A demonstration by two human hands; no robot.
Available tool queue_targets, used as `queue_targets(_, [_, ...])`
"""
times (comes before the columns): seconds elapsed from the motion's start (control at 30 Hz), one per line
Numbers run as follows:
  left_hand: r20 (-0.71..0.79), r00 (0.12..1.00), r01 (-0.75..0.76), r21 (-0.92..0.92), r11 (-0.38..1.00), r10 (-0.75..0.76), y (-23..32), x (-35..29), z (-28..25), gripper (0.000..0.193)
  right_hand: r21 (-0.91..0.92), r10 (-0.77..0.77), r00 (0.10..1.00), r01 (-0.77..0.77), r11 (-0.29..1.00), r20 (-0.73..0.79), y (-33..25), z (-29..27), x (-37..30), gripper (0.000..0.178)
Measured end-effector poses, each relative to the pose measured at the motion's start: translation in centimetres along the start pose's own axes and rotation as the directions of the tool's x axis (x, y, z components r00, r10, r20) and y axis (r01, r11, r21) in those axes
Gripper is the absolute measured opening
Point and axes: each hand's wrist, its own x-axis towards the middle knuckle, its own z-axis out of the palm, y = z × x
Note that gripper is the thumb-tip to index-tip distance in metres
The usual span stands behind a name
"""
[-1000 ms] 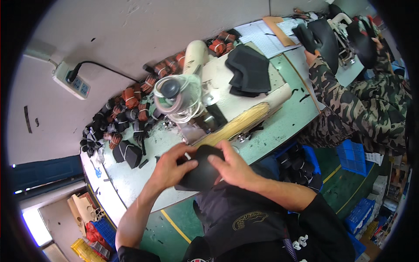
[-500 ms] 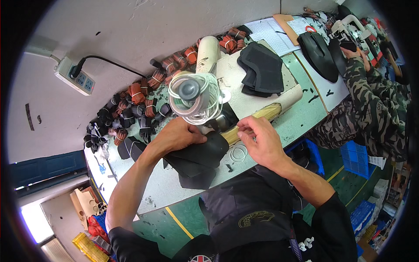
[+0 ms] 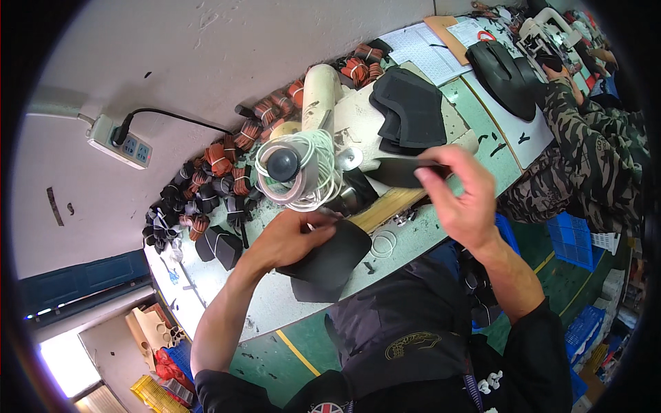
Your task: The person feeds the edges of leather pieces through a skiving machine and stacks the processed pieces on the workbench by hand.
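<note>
My left hand (image 3: pixel 292 237) is closed on a small stack of black, flat cut pieces (image 3: pixel 334 256) by the table's front edge, thumb on top. In a pinch between thumb and fingers, my right hand (image 3: pixel 465 196) holds up a single thin black piece (image 3: pixel 398 172) above the front of a cream-coloured machine (image 3: pixel 319 96). The raised piece partly covers a worn yellowish strip (image 3: pixel 389 210) along the machine's front. Between my hands is a dark metal part of the machine (image 3: pixel 354 193). Several white loops (image 3: pixel 317 168) hang around a post with a dark round knob (image 3: pixel 283 165).
More black pieces (image 3: pixel 411 107) lie piled on the machine's top. Banded orange and black bundles (image 3: pixel 219 160) line the wall, below a power strip (image 3: pixel 124 141). Two thin white rings (image 3: pixel 383 244) rest near the front edge. At the right, a person in camouflage clothing (image 3: pixel 585 151) works.
My right hand has moved right and up, and now holds a single black piece away from the stack. My left hand stays on the stack. The whole view has shifted slightly.
</note>
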Motion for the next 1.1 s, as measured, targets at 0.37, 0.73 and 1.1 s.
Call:
queue_targets(0.37, [-0.021,0.995,0.095,0.119,0.988,-0.093,-0.6,1.8,-1.0,0.033,-0.154,-0.169,0.98,0.184,0.971,0.104,1.0,4.1,-3.6,0.026])
queue_targets(0.73, [-0.008,0.998,0.07,0.093,0.993,-0.07,0.4,1.6,-1.5,0.026,-0.09,0.029,0.965,-0.005,0.996,0.26,1.4,5.1,-4.1,0.021])
queue_targets(1.1, [-0.347,0.935,-0.007,0.179,0.984,0.07,-0.4,1.6,3.0,0.032,-0.072,0.032,0.99,-0.022,0.997,0.136,0.1,4.4,-1.0,0.043])
